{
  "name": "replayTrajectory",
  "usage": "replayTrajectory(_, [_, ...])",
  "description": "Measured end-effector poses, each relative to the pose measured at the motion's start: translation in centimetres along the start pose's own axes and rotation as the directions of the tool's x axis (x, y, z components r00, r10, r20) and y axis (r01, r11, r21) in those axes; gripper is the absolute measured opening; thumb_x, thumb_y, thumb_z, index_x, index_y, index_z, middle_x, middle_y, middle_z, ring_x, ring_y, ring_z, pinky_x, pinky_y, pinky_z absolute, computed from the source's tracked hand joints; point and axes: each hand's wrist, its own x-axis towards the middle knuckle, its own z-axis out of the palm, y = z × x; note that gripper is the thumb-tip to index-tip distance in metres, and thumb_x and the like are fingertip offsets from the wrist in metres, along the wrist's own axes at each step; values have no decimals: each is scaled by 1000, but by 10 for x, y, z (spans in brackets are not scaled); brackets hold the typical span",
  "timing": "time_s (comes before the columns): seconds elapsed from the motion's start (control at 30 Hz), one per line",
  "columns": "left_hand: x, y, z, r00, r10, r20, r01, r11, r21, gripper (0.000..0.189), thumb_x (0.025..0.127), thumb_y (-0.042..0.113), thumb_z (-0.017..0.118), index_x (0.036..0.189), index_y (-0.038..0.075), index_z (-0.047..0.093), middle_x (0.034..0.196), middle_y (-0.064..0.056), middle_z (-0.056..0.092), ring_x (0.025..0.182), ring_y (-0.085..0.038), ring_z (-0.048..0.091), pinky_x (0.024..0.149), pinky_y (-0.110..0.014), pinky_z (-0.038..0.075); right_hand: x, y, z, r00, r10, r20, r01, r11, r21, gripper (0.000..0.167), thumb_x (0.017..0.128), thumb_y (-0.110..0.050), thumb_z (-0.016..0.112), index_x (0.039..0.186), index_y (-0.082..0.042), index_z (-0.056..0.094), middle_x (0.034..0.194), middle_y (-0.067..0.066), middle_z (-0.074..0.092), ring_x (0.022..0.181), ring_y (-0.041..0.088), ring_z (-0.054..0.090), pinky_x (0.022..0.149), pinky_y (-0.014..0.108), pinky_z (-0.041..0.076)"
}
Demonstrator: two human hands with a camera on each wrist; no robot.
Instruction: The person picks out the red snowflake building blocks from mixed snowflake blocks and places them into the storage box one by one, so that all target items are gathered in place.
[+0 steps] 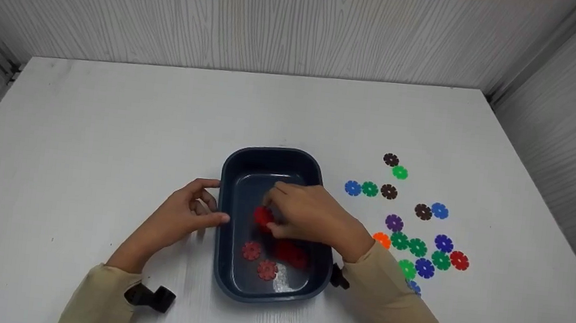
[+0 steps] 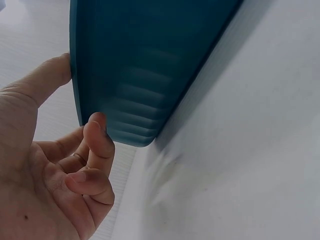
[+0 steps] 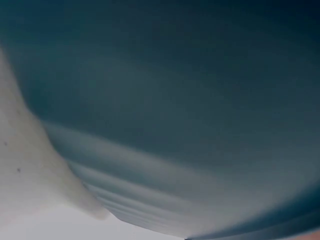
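Observation:
A dark blue plastic tub (image 1: 233,279) stands on the table between both hands. My left hand (image 1: 183,212) is at its left side: the thumb rests on the rim and the index finger touches the outer wall, other fingers loosely bent, as the left wrist view shows too. Inside the tub my right hand (image 1: 309,212) pinches a blurred red flower-shaped disc (image 1: 263,218) between thumb and fingers. Two red discs lie apart on the tub floor, one disc (image 1: 251,250) above the other (image 1: 267,270). More red discs (image 1: 292,253) lie bunched below the right hand, blurred and partly hidden.
To the right of the tub, several flower discs in green, blue, brown, purple, orange and red are scattered on the white table (image 1: 108,137). The right sleeve (image 1: 386,300) covers part of that area. Wood-grain panels (image 1: 260,19) stand behind and at the sides.

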Motion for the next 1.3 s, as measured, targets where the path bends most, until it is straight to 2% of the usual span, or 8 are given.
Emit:
replayTrajectory(0.23, [0,0,0,1000,0,0,0,1000,6,69,84,27,75,142,8,42,101,-9,56,70,-11,57,56,-29,48,-1,1,1,1000,-5,1,5,1000,12,53,90,-41,67,133,-13,56,98,2,62,69,11,53,62,25,49])
replayTrajectory(0.43, [-1,0,0,1000,-2,2,2,1000,2,70,84,26,75,142,7,41,101,-10,56,72,-10,57,58,-29,47,-8,8,-3,999,4,-32,-3,1000,31,56,89,-41,67,137,-16,51,109,4,63,75,12,58,66,28,53])
replayTrajectory(0.5, [-1,-1,0,1000,-2,3,2,1000,-1,70,84,26,75,142,7,41,101,-10,55,73,-11,57,58,-28,47,-13,12,-5,999,14,-49,-12,998,54,56,89,-39,69,137,-16,51,110,4,63,79,12,61,68,29,54])
replayTrajectory(0.63, [0,-1,0,1000,1,2,-1,1000,5,70,84,26,76,142,7,41,101,-10,56,73,-11,57,59,-28,48,-25,25,-10,990,19,-137,-13,999,43,56,87,-36,72,135,-15,53,101,3,60,74,11,58,62,25,50])
replayTrajectory(0.73, [0,-1,0,1000,5,0,-5,1000,12,70,84,26,75,142,6,41,101,-10,56,73,-11,57,59,-28,48,-37,37,-15,976,20,-219,-20,1000,1,53,87,-35,72,133,-15,55,95,3,59,70,11,55,56,24,44])
replayTrajectory(0.83, [0,-2,0,1000,1,-5,-1,1000,11,70,84,27,75,142,7,41,101,-9,56,73,-11,56,57,-27,46,-52,51,-20,957,33,-287,-39,999,-15,51,86,-33,73,131,-14,55,93,4,60,71,13,57,57,25,46])
replayTrajectory(1.03, [0,-2,1,1000,7,-11,-7,1000,15,70,84,26,75,142,7,42,101,-11,56,73,-12,56,55,-26,45,-88,77,-29,943,141,-302,-151,988,-10,54,84,-30,76,131,-14,53,92,5,59,72,15,59,62,28,52])
replayTrajectory(1.3, [-1,0,0,1000,8,-15,-8,1000,25,70,84,26,76,142,7,42,101,-11,58,73,-13,55,56,-25,44,-131,105,-35,921,226,-317,-248,968,-30,58,80,-23,80,131,-13,54,91,4,58,62,10,49,54,24,47])
